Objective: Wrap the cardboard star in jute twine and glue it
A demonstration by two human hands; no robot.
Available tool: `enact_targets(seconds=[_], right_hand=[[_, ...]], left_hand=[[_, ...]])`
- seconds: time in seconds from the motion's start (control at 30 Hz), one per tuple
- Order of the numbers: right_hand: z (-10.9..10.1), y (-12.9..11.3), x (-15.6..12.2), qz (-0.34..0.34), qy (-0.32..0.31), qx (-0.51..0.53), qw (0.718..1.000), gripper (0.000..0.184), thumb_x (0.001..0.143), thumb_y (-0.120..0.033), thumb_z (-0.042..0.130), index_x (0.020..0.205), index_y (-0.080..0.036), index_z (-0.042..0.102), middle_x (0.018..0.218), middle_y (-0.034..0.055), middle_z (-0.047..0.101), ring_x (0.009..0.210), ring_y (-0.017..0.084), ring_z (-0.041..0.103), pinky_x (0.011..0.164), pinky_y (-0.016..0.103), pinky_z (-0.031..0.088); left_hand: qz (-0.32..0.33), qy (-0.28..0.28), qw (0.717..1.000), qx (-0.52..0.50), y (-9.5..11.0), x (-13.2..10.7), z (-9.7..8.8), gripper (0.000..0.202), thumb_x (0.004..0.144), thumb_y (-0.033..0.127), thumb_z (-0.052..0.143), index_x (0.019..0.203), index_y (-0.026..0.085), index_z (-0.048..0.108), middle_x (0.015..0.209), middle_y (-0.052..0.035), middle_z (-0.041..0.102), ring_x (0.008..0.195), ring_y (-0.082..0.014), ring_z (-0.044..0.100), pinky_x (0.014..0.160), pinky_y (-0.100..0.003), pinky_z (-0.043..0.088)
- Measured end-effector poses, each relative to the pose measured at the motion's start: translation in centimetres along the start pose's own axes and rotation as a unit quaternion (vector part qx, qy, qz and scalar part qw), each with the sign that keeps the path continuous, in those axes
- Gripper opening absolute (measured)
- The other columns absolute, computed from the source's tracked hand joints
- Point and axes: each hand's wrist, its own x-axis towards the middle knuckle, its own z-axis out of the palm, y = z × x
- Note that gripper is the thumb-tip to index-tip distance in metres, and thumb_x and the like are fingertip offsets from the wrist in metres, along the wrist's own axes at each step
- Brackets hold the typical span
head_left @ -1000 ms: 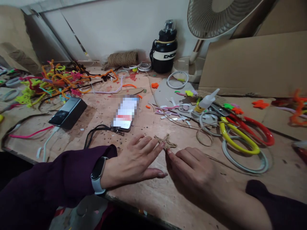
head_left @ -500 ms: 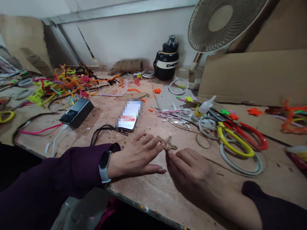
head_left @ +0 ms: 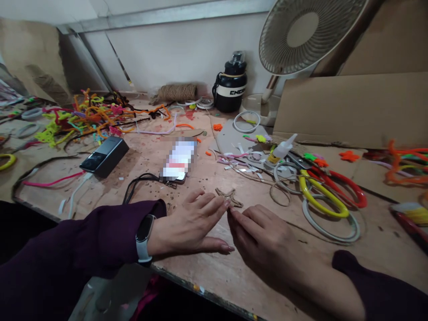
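Brown twine makes up the five-armed star [head_left: 230, 197] lying on the worktable [head_left: 207, 272], near the middle of the frame. The left hand [head_left: 194, 223] reaches it from the lower left, back upward and largely open: its fingers stretch out side by side with a slight bend, the forefinger's tip rests on the star's near edge, and the thumb stands well apart, pointing to the right. The right hand [head_left: 270, 238] comes in from the lower right, curled nearly closed, with forefinger and thumb brought together at the star's near side. It seems to pinch one of the arms there, though the fingers themselves hide the exact grip.

A pale-strapped wristband [head_left: 143, 234] circles the left wrist, just beyond a dark purple sleeve [head_left: 83, 245]. Above the left hand, toward the centre of the frame, lies a phone [head_left: 179, 159] with its screen lit. Right of centre, a white glue bottle [head_left: 282, 149] stands tilted near paper scraps. Below it, a yellow handle [head_left: 323, 196] overlaps a pale ring [head_left: 354, 227]. A spool of twine [head_left: 177, 92] lies on its side by the wall, left of a black bottle [head_left: 230, 96] in the upper middle.
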Motion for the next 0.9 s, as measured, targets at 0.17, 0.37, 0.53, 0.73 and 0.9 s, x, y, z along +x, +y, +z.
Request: enact_targets(seconds=[0.17,0.37,0.53,0.73,0.9], right_hand=[[-0.8,0.6,0.4,0.009,-0.010,0.003,1.000,0.008,0.094,-0.012,0.057,0.090,-0.015,0.064,0.073,0.0040,0.059,0.067,0.015,0.051,0.062,0.029,0.041],[-1.5,1.7,0.6,-0.003,-0.027,-0.029,0.999,0.013,0.094,-0.011,0.054,0.087,-0.018,0.063,0.080,0.0064,0.063,0.073,0.017,0.055,0.064,0.030,0.042],[-1.4,2.2,0.7,0.002,-0.049,-0.004,0.999,0.016,0.095,-0.010,0.051,0.085,-0.018,0.061,0.084,0.0079,0.064,0.078,0.019,0.057,0.066,0.032,0.045],[-0.9,2.3,0.4,0.021,-0.068,0.021,0.997,0.010,0.094,-0.015,0.054,0.089,-0.019,0.062,0.083,0.0059,0.063,0.075,0.018,0.057,0.066,0.031,0.044],[-1.1,2.0,0.7,0.011,-0.070,0.015,0.997,0.010,0.094,-0.014,0.055,0.088,-0.018,0.062,0.083,0.0066,0.063,0.074,0.017,0.057,0.064,0.031,0.043]], left_hand=[[0.016,-0.003,1.000,0.005,-0.3,0.2,-0.1,0.082,0.095,0.074,0.028,0.138,0.008,0.048,0.133,-0.0145,0.058,0.122,-0.0285,0.048,0.106,-0.043,0.034],[0.018,-0.008,1.000,-0.010,-0.4,0.3,-0.2,0.080,0.095,0.074,0.029,0.138,0.009,0.048,0.132,-0.0141,0.058,0.122,-0.0281,0.050,0.103,-0.042,0.039],[0.017,-0.018,0.999,-0.023,-0.3,0.3,-0.7,0.076,0.097,0.071,0.033,0.138,0.009,0.048,0.134,-0.0143,0.058,0.123,-0.0289,0.051,0.104,-0.043,0.037],[0.007,-0.033,0.998,-0.052,-0.3,0.4,-1.5,0.070,0.099,0.067,0.033,0.136,0.010,0.050,0.132,-0.0124,0.060,0.120,-0.0284,0.053,0.102,-0.044,0.037],[0.016,-0.025,0.998,-0.054,-0.5,0.4,-1.6,0.067,0.100,0.064,0.033,0.134,0.009,0.051,0.130,-0.0120,0.061,0.118,-0.0276,0.054,0.101,-0.042,0.037]])
